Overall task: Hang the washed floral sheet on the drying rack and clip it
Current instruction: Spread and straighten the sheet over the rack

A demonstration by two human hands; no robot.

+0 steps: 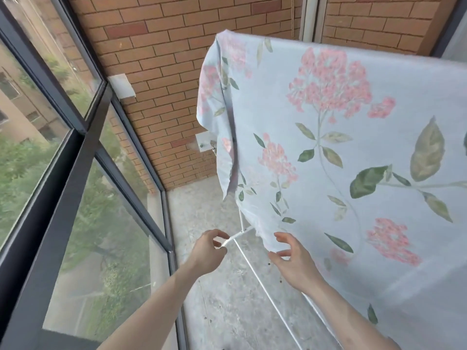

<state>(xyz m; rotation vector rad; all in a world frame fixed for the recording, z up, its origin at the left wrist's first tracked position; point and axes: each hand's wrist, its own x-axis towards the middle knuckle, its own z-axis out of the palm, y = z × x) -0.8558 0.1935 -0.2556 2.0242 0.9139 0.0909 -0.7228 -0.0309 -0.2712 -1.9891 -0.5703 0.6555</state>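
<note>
Floral sheet (353, 160) draped over drying rack (255, 263).
We note left hand (208, 251) pinching the rack's white bar; right hand (290, 258) released, fingers spread beside the sheet's lower corner.

sheet (353, 152) draped over rack (243, 233), window (75, 173) left, wall (161, 46) behind

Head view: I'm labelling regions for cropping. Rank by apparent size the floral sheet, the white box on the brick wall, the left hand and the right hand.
1. floral sheet, by far the largest.
2. right hand and left hand: look alike, not ranked.
3. white box, smallest-looking, but it is farther from the camera.
</note>
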